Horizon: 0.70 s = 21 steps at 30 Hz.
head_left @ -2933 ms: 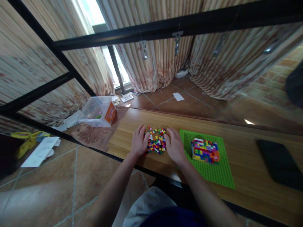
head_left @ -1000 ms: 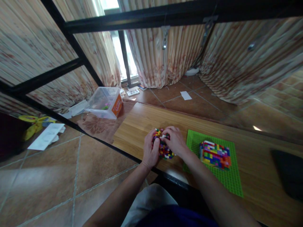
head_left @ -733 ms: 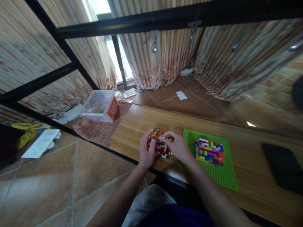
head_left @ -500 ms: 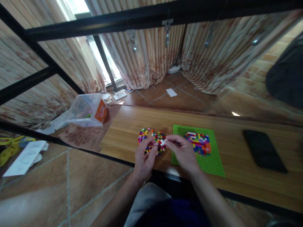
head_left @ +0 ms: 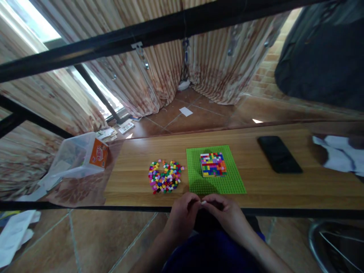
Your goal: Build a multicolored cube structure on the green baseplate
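Pinching one small white brick (head_left: 203, 203) between fingertips of left hand (head_left: 183, 217) and right hand (head_left: 229, 217), just nearer than the green baseplate (head_left: 216, 185) — judged: piece picked, being oriented; next move calls for aligning it over the brick block (head_left: 213, 165) on that baseplate, loose bricks (head_left: 165, 177) lying to its left.

Tabletop (head_left: 256, 185): wood-grain.
Black phone (head_left: 279, 154): flat on the tabletop, right side.
White cloth (head_left: 338, 153): far right edge.
Clear plastic box (head_left: 75, 155), orange label: left of the tabletop.
Striped curtains (head_left: 159, 76): far side.
White paper (head_left: 185, 111): on the tiled floor (head_left: 216, 113) near the curtains.
Black frame bar (head_left: 113, 41): across the top.
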Each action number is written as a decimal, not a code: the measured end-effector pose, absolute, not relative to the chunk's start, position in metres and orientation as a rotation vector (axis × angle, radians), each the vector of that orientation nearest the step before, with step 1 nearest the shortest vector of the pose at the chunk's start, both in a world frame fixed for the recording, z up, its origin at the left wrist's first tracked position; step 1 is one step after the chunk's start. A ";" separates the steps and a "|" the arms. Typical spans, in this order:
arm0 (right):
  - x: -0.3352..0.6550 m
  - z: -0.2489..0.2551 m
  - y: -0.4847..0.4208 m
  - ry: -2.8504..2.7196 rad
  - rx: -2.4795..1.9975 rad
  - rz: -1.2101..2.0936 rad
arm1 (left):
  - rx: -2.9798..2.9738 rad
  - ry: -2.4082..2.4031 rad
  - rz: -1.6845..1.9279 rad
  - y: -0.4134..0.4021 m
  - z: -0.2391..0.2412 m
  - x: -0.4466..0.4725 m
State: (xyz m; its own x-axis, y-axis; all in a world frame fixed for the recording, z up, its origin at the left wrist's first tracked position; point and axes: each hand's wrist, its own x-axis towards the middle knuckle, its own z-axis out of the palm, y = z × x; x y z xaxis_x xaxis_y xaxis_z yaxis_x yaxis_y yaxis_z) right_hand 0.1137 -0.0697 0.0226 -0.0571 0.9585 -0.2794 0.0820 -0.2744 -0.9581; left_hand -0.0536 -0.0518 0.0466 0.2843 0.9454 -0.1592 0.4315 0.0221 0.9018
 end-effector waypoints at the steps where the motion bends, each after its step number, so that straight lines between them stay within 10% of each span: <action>1: 0.119 0.022 -0.074 -1.192 -1.449 1.429 | 1.574 1.290 0.629 -0.053 0.047 -0.050; 21: 0.161 0.031 -0.069 -1.034 -1.371 1.220 | 1.071 1.139 0.574 -0.041 0.035 -0.038</action>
State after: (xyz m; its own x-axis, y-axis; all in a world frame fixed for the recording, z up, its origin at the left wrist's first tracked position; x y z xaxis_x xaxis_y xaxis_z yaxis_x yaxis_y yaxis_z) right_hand 0.1610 -0.0691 0.0312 0.1297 0.9806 -0.1469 -0.0159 -0.1461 -0.9891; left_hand -0.0377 -0.0413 0.0350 0.3582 0.8245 -0.4382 0.1382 0.4173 0.8982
